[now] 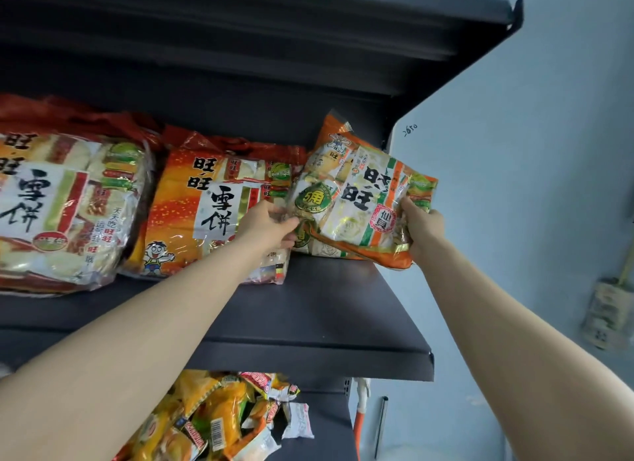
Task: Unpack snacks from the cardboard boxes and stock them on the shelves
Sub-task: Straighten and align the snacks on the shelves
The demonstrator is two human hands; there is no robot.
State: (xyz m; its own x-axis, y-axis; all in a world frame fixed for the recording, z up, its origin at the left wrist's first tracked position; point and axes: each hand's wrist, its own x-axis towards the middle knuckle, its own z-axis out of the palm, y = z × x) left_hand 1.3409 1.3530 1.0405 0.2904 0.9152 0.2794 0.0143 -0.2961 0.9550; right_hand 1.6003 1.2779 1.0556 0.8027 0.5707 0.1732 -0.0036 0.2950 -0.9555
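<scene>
An orange and white rice-cracker bag lies tilted at the right end of the dark shelf. My left hand pinches its lower left edge. My right hand grips its lower right corner, which juts past the shelf's side. A second orange bag stands behind it. To the left, two big red and orange snack bags lean on the same shelf. No cardboard box is in view.
Another dark shelf hangs close overhead. On the shelf below lies a heap of several yellow snack packets. A pale blue wall runs along the right, with a brush-like thing hanging on it.
</scene>
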